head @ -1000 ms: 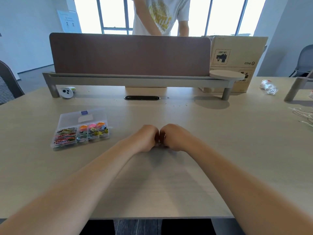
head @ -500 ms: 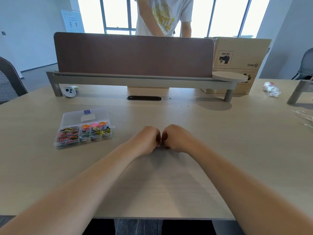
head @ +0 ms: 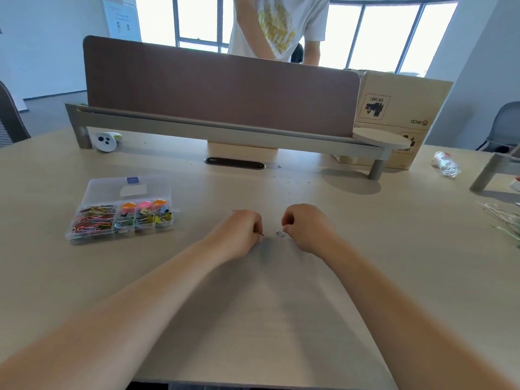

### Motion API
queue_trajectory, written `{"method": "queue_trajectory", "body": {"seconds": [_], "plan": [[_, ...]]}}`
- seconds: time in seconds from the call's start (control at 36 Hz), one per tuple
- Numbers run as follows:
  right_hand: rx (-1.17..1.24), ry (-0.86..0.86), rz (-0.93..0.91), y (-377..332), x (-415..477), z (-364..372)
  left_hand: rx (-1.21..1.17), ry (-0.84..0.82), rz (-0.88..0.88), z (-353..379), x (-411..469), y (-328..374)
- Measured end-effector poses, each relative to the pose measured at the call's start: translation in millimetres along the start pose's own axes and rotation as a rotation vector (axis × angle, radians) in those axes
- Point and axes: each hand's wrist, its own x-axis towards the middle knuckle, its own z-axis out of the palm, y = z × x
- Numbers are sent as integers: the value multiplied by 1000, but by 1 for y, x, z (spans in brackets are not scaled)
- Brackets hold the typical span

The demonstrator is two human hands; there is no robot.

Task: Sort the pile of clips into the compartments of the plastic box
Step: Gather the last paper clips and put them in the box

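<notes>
The clear plastic box point(head: 92, 190) lies open on the table's left side, its lid folded back. Its left compartments hold coloured paper clips point(head: 94, 220); the ones to the right hold binder clips point(head: 146, 218) and round orange and pink pieces. At the middle of the table, right of the box, both fists rest on the tabletop, a small gap between them. My left hand point(head: 240, 230) pinches a small dark metal piece at its fingertips. My right hand point(head: 305, 226) pinches a small silvery clip point(head: 280, 234). The curled fingers hide most of both pieces.
A brown divider panel point(head: 219, 88) on a grey rail crosses the far side, with a person standing behind it. A cardboard box point(head: 402, 108), a white device point(head: 104, 140), a crumpled bottle point(head: 447, 164) and loose cords point(head: 503, 220) lie around the table's edges.
My two fists, pressed together before, have drawn apart sideways, each keeping a small metal piece at its fingertips. The camera has tipped a little; the box has not moved.
</notes>
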Motion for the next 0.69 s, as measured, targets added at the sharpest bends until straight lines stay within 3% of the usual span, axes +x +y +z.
{"method": "queue_trajectory", "body": {"seconds": [0.47,0.69], "plan": [[-32,-159,-70,0,7,7,-24,24,-38,8,14,6],[-63,-98,-91,-6,-1,9,-31,33,-57,1,1,5]]}}
